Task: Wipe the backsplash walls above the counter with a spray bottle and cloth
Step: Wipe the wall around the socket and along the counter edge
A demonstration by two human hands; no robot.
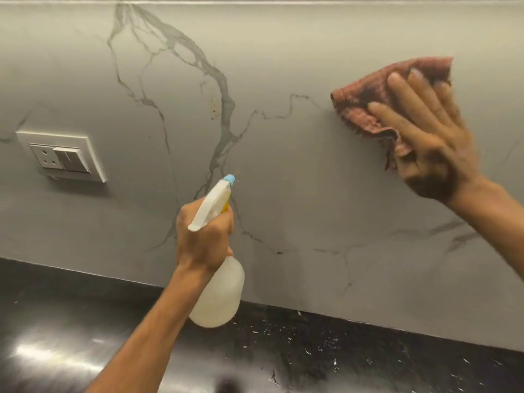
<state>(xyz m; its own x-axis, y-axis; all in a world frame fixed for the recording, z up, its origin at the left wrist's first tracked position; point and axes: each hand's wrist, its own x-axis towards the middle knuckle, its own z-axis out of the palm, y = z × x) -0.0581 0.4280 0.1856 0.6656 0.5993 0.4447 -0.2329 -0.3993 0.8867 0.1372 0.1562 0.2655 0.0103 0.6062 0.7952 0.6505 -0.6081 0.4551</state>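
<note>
Nearest us, our left hand (202, 236) is clamped on the neck of the spray bottle (217, 290), its blue nozzle aimed at the backsplash (283, 180); its contents cannot be made out. Our right hand (425, 137), fingers spread, presses the pink cloth (374, 100) flat against the backsplash above the black counter (85, 321). A socket plate (61, 156) sits at left.

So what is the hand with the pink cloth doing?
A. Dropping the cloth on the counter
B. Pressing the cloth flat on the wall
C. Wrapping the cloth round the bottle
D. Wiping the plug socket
B: the right hand lies spread over the pink cloth, flat against the grey backsplash wall.
</note>
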